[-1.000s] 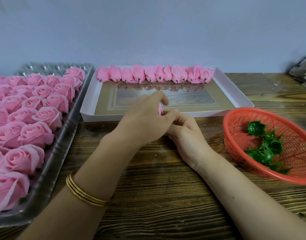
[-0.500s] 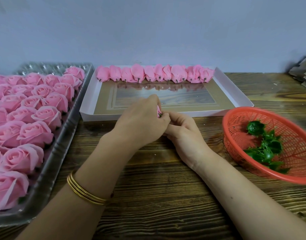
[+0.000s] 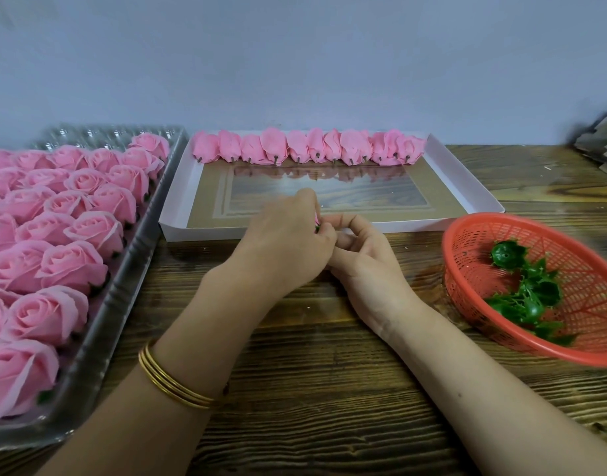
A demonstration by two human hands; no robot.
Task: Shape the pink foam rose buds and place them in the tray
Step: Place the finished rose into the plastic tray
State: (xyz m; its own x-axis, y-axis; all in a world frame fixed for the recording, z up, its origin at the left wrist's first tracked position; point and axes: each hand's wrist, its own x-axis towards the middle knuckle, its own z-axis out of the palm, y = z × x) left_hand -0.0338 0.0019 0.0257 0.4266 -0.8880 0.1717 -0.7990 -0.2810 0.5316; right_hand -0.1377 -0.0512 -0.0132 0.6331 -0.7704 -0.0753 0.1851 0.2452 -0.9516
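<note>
From the head camera, one bud (image 3: 317,224) is in work, and only a sliver of its pink and green shows between two hands. The left hand (image 3: 288,249) curls over it from the left. The right hand (image 3: 363,266) pinches it between thumb and forefinger, its other fingers bent beneath. They meet just above the front wall of the white tray (image 3: 185,187).

One row of finished buds (image 3: 308,147) lies along that tray's far wall, stems toward the viewer. There are about a dozen (they overlap, so no exact count), and the rest of the tray floor is bare.

At left a clear tray (image 3: 120,304) is packed with open roses (image 3: 72,266). Well over twenty show, and more are cut off by the frame edge.

At right one red basket (image 3: 466,293) holds green calyxes (image 3: 532,297), perhaps five or six in a tangle.

A few thin gold bangles (image 3: 171,383) ring the left wrist.

Everything stands on a dark wooden table (image 3: 312,389) against a pale wall (image 3: 295,63). A grey pile (image 3: 600,142) at the far right edge is too blurred to name.

The left hand hides nearly all of the bud, and both forearms cross the near table.
</note>
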